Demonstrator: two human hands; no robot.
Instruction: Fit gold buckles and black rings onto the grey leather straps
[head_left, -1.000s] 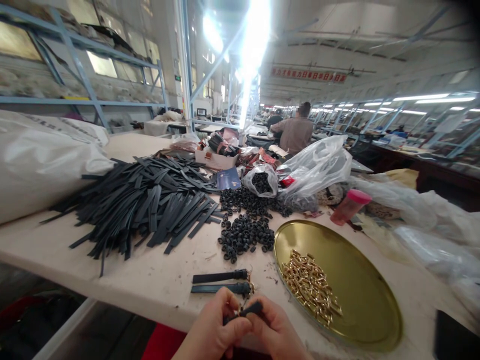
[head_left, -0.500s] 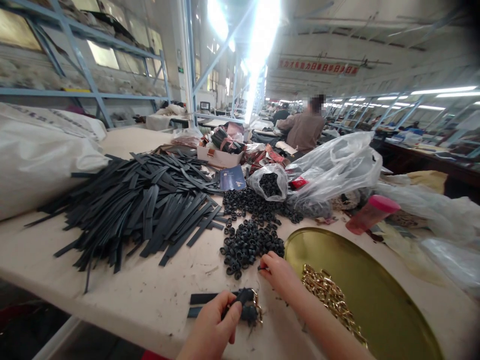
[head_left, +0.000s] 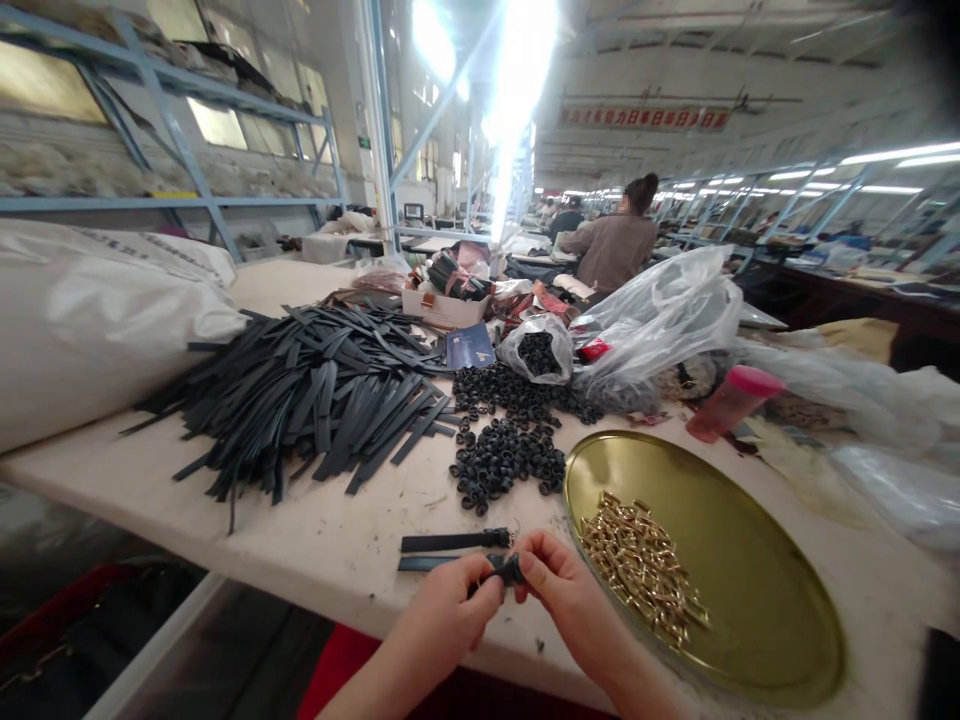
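My left hand (head_left: 459,600) is closed around a black strap (head_left: 491,577), thumb on top, near the front edge of the table. At the strap's end my right hand (head_left: 559,580) pinches a small black strap loop (head_left: 513,569); the fingers partly cover it, and how far it sits around the strap is hidden. Just beyond the hands lies another black strap (head_left: 442,542) with a gold-coloured buckle end. A pile of black loops (head_left: 495,465) sits behind them. To the right, gold-coloured metal pieces (head_left: 641,565) lie heaped on an oval gold tray (head_left: 780,610).
A large heap of black strips (head_left: 300,400) spreads over the left of the table. Behind stand a plastic bag of loops (head_left: 536,352), a blue card (head_left: 470,346), a box (head_left: 444,308), and clear bags (head_left: 660,320). A pink-lidded jar (head_left: 731,405) lies tilted. Farther off sits a person (head_left: 616,245).
My right hand has come from the edge of the loop pile back to the strap end, with a small black loop in its fingers. My left hand has kept hold of the strap.
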